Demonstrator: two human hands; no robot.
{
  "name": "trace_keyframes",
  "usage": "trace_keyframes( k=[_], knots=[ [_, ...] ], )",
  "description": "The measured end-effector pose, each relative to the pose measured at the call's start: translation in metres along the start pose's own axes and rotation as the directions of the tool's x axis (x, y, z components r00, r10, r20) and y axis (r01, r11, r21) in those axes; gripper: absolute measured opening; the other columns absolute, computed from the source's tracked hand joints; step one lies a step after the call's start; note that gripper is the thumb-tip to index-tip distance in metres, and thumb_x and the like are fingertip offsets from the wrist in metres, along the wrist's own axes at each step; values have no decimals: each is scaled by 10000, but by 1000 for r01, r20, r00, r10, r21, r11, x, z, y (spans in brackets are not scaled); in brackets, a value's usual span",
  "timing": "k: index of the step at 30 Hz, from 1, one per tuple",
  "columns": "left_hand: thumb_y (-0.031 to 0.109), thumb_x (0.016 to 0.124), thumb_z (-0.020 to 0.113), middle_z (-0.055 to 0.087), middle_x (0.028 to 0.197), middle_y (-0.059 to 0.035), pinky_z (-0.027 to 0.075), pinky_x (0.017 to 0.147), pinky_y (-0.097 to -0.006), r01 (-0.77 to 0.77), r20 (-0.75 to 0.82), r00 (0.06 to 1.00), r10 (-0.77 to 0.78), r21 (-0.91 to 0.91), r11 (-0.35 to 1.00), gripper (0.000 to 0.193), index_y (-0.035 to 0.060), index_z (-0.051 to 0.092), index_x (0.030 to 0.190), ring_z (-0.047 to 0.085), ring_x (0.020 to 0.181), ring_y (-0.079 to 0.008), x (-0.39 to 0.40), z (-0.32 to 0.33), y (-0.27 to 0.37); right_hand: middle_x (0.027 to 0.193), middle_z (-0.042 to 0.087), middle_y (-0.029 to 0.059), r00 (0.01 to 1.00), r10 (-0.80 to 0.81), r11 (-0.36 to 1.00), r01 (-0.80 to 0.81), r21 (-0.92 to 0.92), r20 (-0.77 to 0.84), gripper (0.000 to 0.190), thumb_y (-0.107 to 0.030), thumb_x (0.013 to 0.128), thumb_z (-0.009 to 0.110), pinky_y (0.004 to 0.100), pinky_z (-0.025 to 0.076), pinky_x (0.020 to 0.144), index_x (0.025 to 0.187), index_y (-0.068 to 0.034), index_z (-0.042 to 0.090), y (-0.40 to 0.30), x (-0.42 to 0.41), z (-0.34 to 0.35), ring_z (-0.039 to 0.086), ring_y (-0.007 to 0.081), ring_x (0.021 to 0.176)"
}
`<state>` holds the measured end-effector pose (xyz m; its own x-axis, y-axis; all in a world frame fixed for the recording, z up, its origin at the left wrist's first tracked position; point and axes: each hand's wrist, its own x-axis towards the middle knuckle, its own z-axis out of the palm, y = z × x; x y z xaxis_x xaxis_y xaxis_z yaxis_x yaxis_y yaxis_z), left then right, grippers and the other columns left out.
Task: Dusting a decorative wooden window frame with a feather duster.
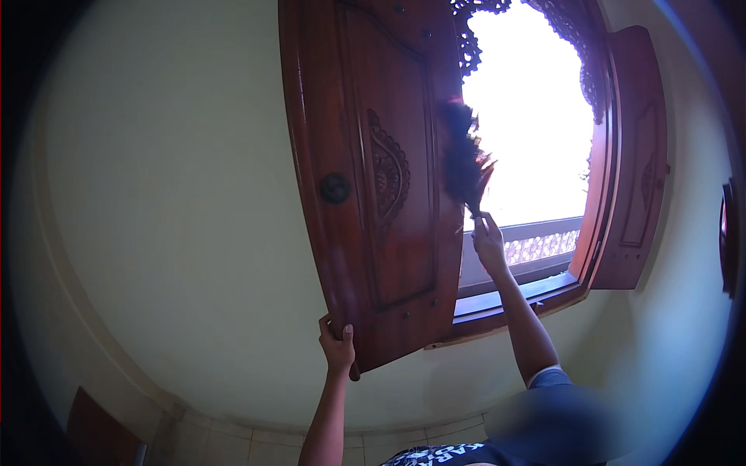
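Observation:
My left hand (337, 346) grips the lower free edge of a carved wooden window shutter (396, 244), which stands swung out from the wall. A round dark knob (335, 187) and a carved floral relief (389, 166) show on its face. Raised at the far side of the shutter, my right hand (488, 239) holds the handle end of a dark feather duster (463, 151). The feathers point upward along the shutter's hinge-side edge, in front of the bright window opening. Their outline is slightly blurred, and whether they touch the wood I cannot tell.
A second wooden shutter (632, 163) stands open at the right. Lacy carved trim (565, 35) borders the window above its wooden sill (518, 297). Outside is a patterned railing (542, 247). A dark framed object (728, 239) hangs far right; brown furniture (102, 428) stands lower left.

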<state>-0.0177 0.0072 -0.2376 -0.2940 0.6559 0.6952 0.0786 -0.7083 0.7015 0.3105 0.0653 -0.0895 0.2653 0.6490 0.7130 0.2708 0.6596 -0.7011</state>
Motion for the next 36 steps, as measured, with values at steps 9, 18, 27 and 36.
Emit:
trace_keyframes(
  k=[9, 18, 27, 36],
  knots=[
    [439, 825, 574, 612, 845, -149, 465, 745, -315, -14, 15, 1000, 13, 59, 998, 559, -43, 425, 1065, 600, 804, -201, 3, -2, 5, 626, 418, -14, 1000, 2, 996, -2, -86, 7, 223, -210, 919, 445, 216, 341, 518, 1042, -58, 551, -7, 8, 7, 399, 43, 585],
    [366, 821, 606, 625, 845, -172, 482, 741, -332, -13, 17, 1000, 11, 79, 997, 496, -51, 460, 1047, 622, 803, -237, 2, -3, 0, 588, 411, -14, 997, 75, 994, -75, -77, 2, 288, -279, 908, 449, 223, 322, 489, 1069, -59, 542, -38, 22, 9, 381, 54, 532],
    [337, 821, 612, 629, 857, -177, 484, 741, -332, 2, 6, 1000, -3, 71, 997, 487, -59, 452, 1055, 626, 804, -238, 0, -3, 3, 542, 377, -30, 999, 46, 999, -46, 20, 4, 253, -292, 914, 441, 217, 296, 436, 978, -69, 541, -34, 35, 10, 346, 45, 459],
    [291, 825, 606, 642, 802, -167, 484, 715, -319, -18, -24, 1000, 19, 42, 999, 470, -48, 417, 1091, 630, 756, -218, 1, 0, 6, 644, 497, 23, 999, 44, 977, -46, -207, -14, 307, -305, 928, 393, 249, 379, 529, 1041, -52, 526, -39, 50, 13, 459, 84, 575]
  ],
)
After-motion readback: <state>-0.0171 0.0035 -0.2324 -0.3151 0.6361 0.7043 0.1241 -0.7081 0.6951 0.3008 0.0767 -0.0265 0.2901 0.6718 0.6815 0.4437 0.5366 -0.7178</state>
